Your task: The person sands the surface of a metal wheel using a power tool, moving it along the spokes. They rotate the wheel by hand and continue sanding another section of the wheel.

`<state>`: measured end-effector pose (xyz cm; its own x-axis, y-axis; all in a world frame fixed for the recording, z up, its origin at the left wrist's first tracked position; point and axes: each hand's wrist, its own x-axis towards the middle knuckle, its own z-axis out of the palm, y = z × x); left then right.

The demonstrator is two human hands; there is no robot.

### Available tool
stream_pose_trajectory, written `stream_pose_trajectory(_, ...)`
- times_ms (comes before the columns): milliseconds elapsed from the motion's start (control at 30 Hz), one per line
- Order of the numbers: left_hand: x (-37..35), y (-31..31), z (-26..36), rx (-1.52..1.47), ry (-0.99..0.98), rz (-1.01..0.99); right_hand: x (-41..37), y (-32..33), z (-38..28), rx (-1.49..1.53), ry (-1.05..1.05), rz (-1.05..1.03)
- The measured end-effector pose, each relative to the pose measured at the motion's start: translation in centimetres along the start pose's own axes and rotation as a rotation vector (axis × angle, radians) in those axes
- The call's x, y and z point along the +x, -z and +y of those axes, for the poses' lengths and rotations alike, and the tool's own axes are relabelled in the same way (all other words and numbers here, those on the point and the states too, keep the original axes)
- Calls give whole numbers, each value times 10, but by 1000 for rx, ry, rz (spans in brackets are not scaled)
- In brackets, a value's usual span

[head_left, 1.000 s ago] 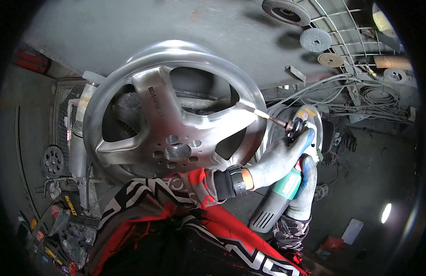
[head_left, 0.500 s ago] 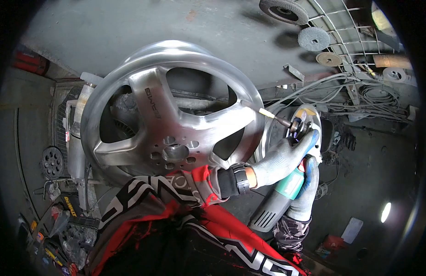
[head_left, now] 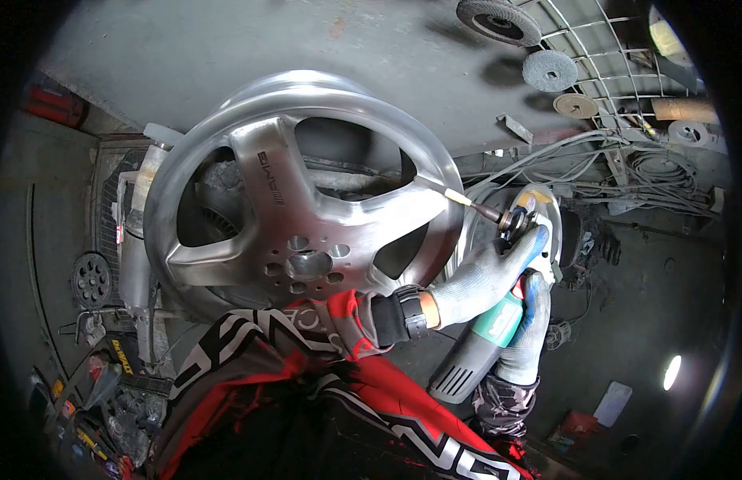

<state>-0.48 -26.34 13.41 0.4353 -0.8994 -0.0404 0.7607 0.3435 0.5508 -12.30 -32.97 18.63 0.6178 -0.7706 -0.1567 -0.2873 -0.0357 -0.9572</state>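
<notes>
A green and grey power tool (head_left: 500, 318) slants across the right of the wheel. My left hand (head_left: 489, 276), gloved and with a watch at the wrist, is closed round its head end. The gloved fingers of my right hand (head_left: 531, 332) are wrapped round the body from the right. From the head a dark spindle with a pale, narrow tip (head_left: 459, 197) points up and left, over the outer end of a spoke; whether it touches the metal is unclear. The silver alloy wheel (head_left: 275, 180) has its spoked face towards me, with AMG lettering on one spoke.
Abrasive discs (head_left: 550, 71) hang by a wire rack (head_left: 619, 60) at the upper right. Coiled cables (head_left: 659, 170) lie below them. A metal cylinder (head_left: 137, 232) stands left of the wheel, with assorted tools (head_left: 91, 440) at the lower left. A grey panel (head_left: 227, 40) is behind the wheel.
Both hands and the power tool have shifted slightly left and down relative to the wheel. The grip looks the same. The whole view has moved a little.
</notes>
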Motion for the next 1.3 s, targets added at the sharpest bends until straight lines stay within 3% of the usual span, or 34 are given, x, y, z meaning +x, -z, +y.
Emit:
stream_pose_trajectory(100, -4, 4, -2, 68, 15, 54, -4, -1, 2, -261, 101, -78)
stream_pose_trajectory(167, -5, 6, -4, 70, 55, 46, -3, -3, -2, -250, 64, -113)
stream_pose_trajectory(233, -1, 6, -17, 111, -20, 55, -3, -9, -8, 107, -117, -95)
stream_pose_trajectory(333, 8, 8, -22, -22, -36, -26, 1, -11, -6, -78, 45, -15)
stream_pose_trajectory(600, 6, 7, -7, -90, 23, -23, 1, -16, -10, 29, -2, -12)
stream_pose_trajectory(667, 3, 10, -6, -49, 113, -36, -1, -17, -10, 30, -13, -6)
stream_pose_trajectory(867, -1, 9, -14, 102, -37, 55, -5, -15, -9, 39, -58, -47)
stream_pose_trajectory(967, 4, 4, -1, -93, 24, -26, -1, -18, -13, -37, 1, -30)
stream_pose_trajectory(1300, 5, 8, -18, -16, 3, 29, -4, -20, -15, 42, -55, -15)
